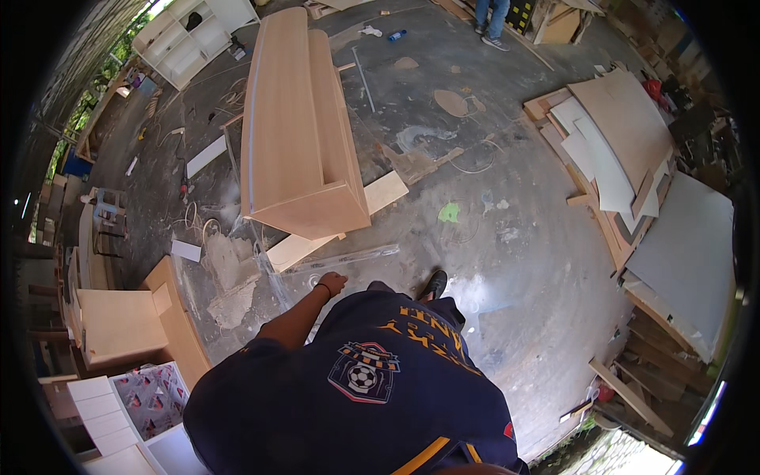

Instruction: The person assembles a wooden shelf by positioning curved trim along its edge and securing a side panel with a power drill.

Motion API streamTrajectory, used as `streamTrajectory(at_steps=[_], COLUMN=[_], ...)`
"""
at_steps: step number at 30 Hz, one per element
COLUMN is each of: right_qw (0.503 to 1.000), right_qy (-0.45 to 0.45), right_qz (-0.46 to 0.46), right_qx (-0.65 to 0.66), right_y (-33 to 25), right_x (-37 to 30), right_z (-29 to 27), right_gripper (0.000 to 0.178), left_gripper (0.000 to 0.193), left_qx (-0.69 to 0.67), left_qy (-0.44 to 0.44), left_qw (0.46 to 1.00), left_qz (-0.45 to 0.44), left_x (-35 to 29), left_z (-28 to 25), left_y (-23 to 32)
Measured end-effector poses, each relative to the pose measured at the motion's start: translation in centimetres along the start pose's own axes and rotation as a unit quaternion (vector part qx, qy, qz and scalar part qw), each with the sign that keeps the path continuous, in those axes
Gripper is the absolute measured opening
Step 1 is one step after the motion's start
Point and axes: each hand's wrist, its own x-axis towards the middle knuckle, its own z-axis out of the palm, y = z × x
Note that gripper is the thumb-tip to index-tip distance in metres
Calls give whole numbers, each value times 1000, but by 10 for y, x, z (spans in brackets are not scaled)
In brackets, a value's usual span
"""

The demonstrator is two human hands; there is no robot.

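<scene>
My left hand hangs in front of my body with its fingers curled in, and I see nothing in it. A dark band circles that wrist. My right hand is out of sight. Ahead of the left hand, and apart from it, lies a long wood-toned cabinet with a curved side and a lengthwise recess. Its near end rests by a pale board on the floor. Between the hand and that board runs a strip of clear plastic wrap. My shoe shows on the concrete.
Sheets of board are stacked at the right, with a large pale panel nearer. Wooden furniture parts stand at the left. A white shelf unit is at the far left. Another person's legs show at the far edge.
</scene>
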Motion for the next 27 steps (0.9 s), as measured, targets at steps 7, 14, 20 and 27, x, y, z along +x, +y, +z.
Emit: streamTrajectory(at_steps=[7, 14, 20, 27], right_qw=[977, 942, 991, 991], right_qy=[78, 192, 30, -127], right_qz=[47, -185, -106, -21], right_qx=[190, 205, 79, -35], right_y=[-288, -603, -704, -768], right_x=[83, 123, 164, 264], right_z=[-233, -316, -218, -184], right_gripper=[28, 31, 27, 19], left_gripper=[44, 37, 30, 28], left_qx=[-161, -305, -286, -323], left_qy=[71, 98, 151, 323], left_qw=[984, 946, 944, 888], left_qz=[-8, 60, 66, 60], left_x=[-27, 70, 178, 198], left_z=[-5, -30, -87, -185], left_y=[108, 220, 299, 332])
